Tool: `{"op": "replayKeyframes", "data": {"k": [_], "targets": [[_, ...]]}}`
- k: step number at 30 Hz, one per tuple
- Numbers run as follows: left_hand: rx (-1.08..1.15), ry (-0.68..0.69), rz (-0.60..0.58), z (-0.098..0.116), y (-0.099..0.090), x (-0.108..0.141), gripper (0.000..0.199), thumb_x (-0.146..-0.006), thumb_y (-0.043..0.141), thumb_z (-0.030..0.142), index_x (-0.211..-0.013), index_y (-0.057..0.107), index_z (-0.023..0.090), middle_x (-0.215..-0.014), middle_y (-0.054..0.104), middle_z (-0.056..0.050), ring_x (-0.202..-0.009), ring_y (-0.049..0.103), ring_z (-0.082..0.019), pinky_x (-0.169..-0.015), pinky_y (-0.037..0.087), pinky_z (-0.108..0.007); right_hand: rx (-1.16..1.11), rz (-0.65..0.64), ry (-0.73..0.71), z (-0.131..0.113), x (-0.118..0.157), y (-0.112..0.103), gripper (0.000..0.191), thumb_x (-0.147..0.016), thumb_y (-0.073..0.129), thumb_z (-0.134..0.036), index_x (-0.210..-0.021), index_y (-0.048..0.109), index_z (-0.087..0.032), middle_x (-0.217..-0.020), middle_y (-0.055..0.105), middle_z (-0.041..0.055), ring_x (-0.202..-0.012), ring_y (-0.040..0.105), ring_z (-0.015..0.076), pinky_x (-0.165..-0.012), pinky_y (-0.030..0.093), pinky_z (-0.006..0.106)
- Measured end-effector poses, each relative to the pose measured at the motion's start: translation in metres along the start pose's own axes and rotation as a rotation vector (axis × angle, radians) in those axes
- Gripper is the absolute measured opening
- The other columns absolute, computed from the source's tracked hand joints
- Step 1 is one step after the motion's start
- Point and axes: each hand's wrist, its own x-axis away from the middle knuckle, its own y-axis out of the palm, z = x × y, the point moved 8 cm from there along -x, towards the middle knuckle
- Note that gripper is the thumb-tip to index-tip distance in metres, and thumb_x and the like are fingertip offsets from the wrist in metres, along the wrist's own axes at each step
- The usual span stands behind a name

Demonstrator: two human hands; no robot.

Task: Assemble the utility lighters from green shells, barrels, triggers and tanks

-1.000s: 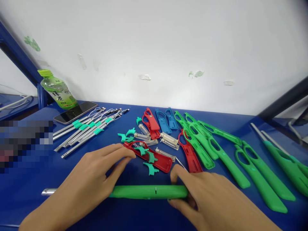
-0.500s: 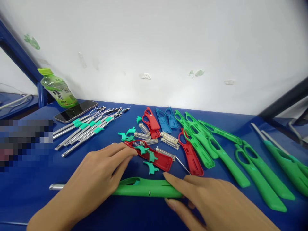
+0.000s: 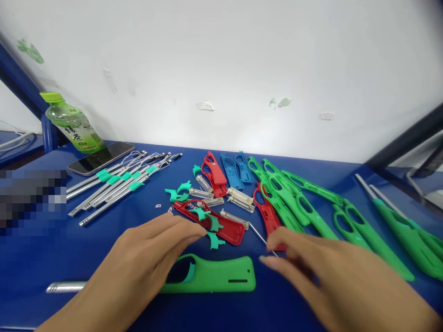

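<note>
A green long-neck lighter (image 3: 224,272) with a metal tube (image 3: 65,287) lies along the front of the blue table, slotted broad side facing up. My left hand (image 3: 155,253) is curled over its tube end and part of the trigger opening; the thumb is hidden. To the right of the lighter's butt, apart from it, my right hand (image 3: 321,267) hovers slightly blurred, thumb and forefinger parted with nothing seen between them. Its fingertips are close to a thin metal rod (image 3: 261,237) and a red half-shell (image 3: 268,214). Teal triggers (image 3: 214,240) rest on and beside another red half-shell (image 3: 231,230).
Metal tubes with wires (image 3: 110,196) lie left, near a phone (image 3: 100,158) and a green-capped bottle (image 3: 74,122). Clear fuel tanks (image 3: 240,200) and blue half-shells (image 3: 233,170) sit mid-table. Green shells (image 3: 284,203) and tubed green lighters (image 3: 408,235) spread right. A white wall (image 3: 221,55) stands behind.
My right hand has let go of the lighter's butt and moved right. The lighter has turned from its edge onto its broad side and shifted slightly left. The whole view has shifted a little.
</note>
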Motion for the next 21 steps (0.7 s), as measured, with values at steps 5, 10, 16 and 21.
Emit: {"op": "replayKeyframes", "data": {"k": [5,10,16,21], "targets": [[0.047,-0.064,0.048,0.009,0.002,-0.003,0.023,-0.115,0.06,0.042,-0.107,0.079,0.032,-0.092,0.087,0.008,-0.073,0.083,-0.012,-0.074,0.063,-0.013,0.0,-0.103,0.1,0.046,0.023,0.012,0.006,-0.101,0.073,-0.038,-0.103,0.077,-0.034,-0.074,0.082,-0.0056,-0.055,0.079,0.0223,-0.045,0.05,0.03],[0.099,-0.012,0.059,0.023,0.01,-0.005,0.023,-0.117,0.058,0.038,-0.104,0.076,0.032,-0.093,0.086,0.012,-0.076,0.082,-0.006,-0.078,0.06,-0.007,0.078,-0.182,0.159,0.042,0.02,0.023,0.013,-0.094,0.069,-0.025,-0.088,0.077,-0.033,-0.072,0.081,-0.0035,-0.055,0.08,0.0252,-0.046,0.051,0.034],[0.08,-0.002,0.116,0.02,0.009,-0.004,0.017,-0.114,0.063,0.031,-0.117,0.079,0.032,-0.102,0.089,0.009,-0.083,0.086,-0.01,-0.082,0.064,-0.011,0.119,0.094,0.102,0.036,0.027,-0.001,0.016,-0.103,0.057,-0.034,-0.094,0.068,-0.029,-0.081,0.08,0.001,-0.064,0.081,0.0267,-0.053,0.058,0.036],[0.168,-0.069,0.121,0.018,0.008,-0.007,0.019,-0.107,0.066,0.021,-0.098,0.08,0.028,-0.095,0.086,0.006,-0.081,0.083,-0.01,-0.08,0.065,-0.012,-0.086,0.211,0.072,0.029,0.031,-0.034,0.021,-0.113,0.052,-0.045,-0.12,0.067,-0.032,-0.088,0.082,-0.0046,-0.063,0.08,0.0175,-0.057,0.058,0.026]]}}
